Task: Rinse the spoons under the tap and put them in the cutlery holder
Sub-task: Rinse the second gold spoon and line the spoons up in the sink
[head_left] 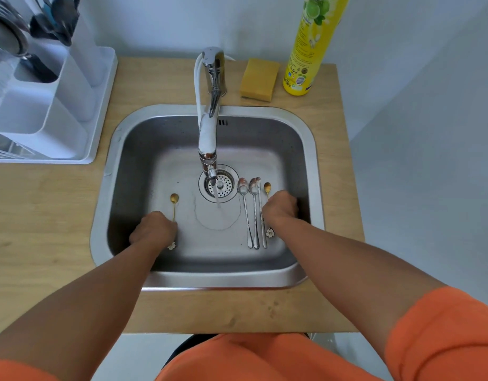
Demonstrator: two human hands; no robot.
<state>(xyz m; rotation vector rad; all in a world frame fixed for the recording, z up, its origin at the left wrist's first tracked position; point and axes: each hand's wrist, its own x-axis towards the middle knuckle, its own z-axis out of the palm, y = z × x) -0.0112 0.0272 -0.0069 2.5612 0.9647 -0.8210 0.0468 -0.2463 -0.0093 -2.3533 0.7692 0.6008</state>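
Water runs from the chrome tap [208, 133] into the steel sink [313, 160], landing just in front of the drain [219, 185]. A gold spoon [174, 200] with a white flower end lies on the sink floor at the left; my left hand [153, 229] is closed over its handle. Three silver spoons [252, 213] lie side by side right of the drain. Beside them is a second gold spoon [267, 187]; my right hand [280, 210] is closed over its handle. The white cutlery holder [45, 105] stands at the far left.
A white dish rack tray [102, 111] carries the cutlery holder, with dark utensils [53, 23] standing in it. A yellow sponge [259, 79] and a yellow dish soap bottle [310, 50] stand behind the sink on the wooden counter [45, 215].
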